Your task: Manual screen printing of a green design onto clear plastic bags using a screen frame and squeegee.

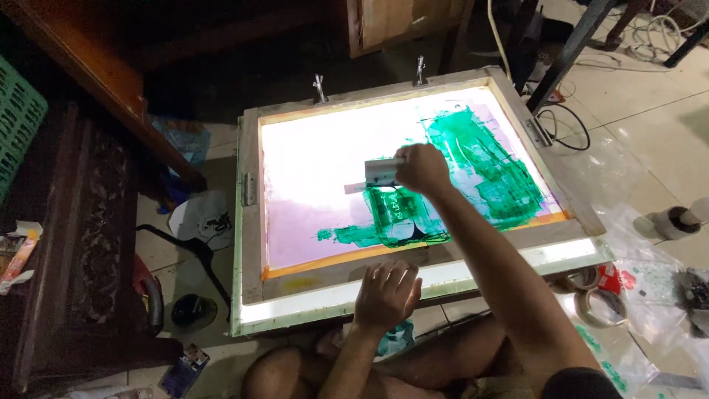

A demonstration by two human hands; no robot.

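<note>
Green crate (18, 118) sitting far left beside a dark carved cabinet (88, 244). Left hand (385, 294) pressing flat, fingers spread, on the near edge of the wooden screen frame (251, 222), which is lying over a lit box on the floor. Right hand (421, 168) closing its grip on a small pale scraper (384, 172), working green ink (473, 162) on the mesh. Scraper looks light and stiff, ink slippery; best held along its top edge. Tape rolls (600, 295) lying right.

Dim room — the glowing light table (517, 264) is the main source, its centre overexposed, left side in shadow.
</note>
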